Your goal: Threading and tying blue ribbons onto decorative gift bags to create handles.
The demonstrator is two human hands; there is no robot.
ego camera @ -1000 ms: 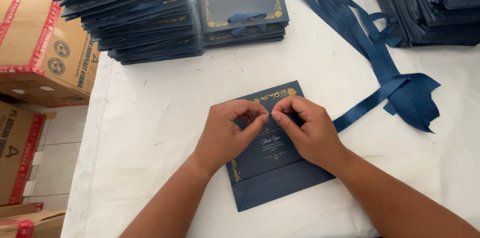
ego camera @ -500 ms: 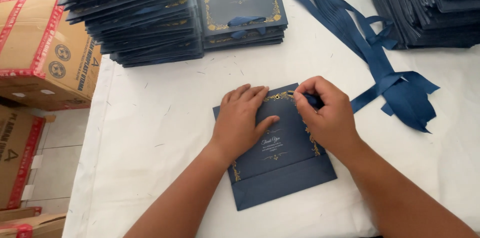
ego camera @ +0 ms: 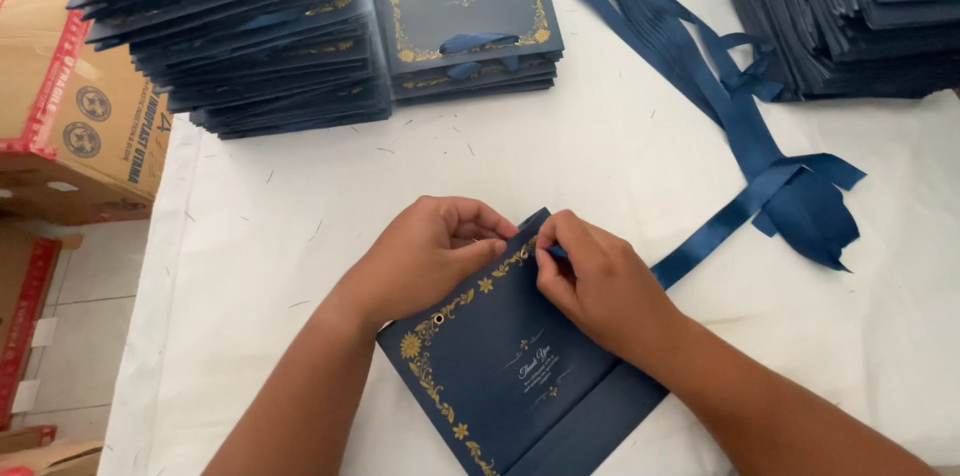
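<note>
While curled, both hands (ego camera: 520, 271) at card (ego camera: 500, 366) corner.

It looked like a small packing or craft workroom for stationery. A counter (ego camera: 600, 156) draped in white cloth carried tall stacks of dark blue cards (ego camera: 230, 36) with gold borders, another pile of blue envelopes (ego camera: 860, 26), and a bundle of blue ribbons (ego camera: 720, 86). Taped cardboard shipping boxes (ego camera: 70, 106) stood on the tiled floor (ego camera: 70, 356) beside it.
</note>
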